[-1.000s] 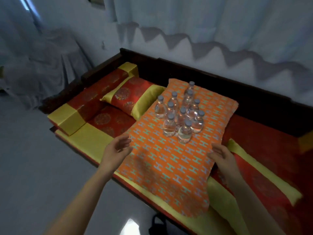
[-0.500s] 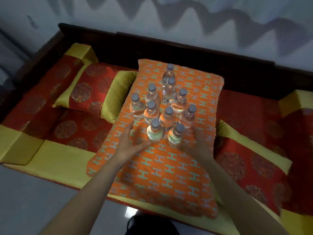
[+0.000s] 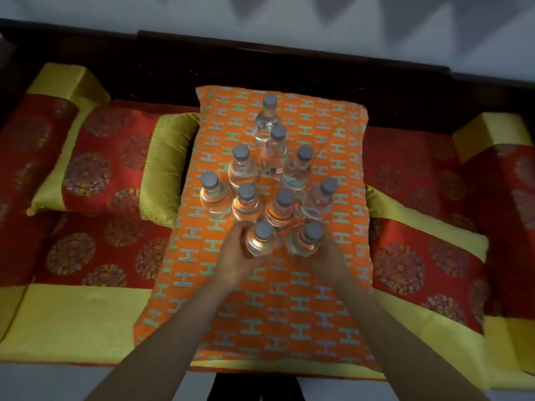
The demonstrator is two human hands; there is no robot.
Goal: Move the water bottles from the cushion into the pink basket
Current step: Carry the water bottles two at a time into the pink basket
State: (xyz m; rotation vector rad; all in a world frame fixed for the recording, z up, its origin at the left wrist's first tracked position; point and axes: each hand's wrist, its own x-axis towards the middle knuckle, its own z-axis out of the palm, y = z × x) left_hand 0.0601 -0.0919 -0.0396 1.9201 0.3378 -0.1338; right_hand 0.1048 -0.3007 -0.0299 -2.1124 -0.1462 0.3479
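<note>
**Two front bottles taken in hand, basket not in view**

Ten small clear plastic water bottles (image 3: 285,211) with grey screw caps stand upright in a tight group, a little above the centre of the frame. They are full or almost full of clear liquid, and the orange cloth below shines through them, so the nearer ones look amber. Some have a thin label low on the body, too small to read. They touch or nearly touch one another, probably because the soft surface sinks under their weight and leans them together.

All ten are on the orange cushion (image 3: 275,314) with the teal H pattern, so in my judgement the moving is only beginning. The pink basket does not appear anywhere in the frame.

The left hand (image 3: 233,256) has its fingers curled round the front-left bottle (image 3: 260,244), and the right hand (image 3: 328,256) wraps the front-right bottle (image 3: 304,241) from the other side. Both hold low on the body, under the cap. Taking the two nearest bottles seems sensible, because the arms then do not reach over the others, which could tip easily on such a soft base.

The cushion lies across a red and yellow couch seat (image 3: 405,261) with round ornaments. At the left a red pillow (image 3: 95,157) with yellow-green ends lies just beside it. The dark wooden backrest (image 3: 289,62) crosses the upper frame.
</note>
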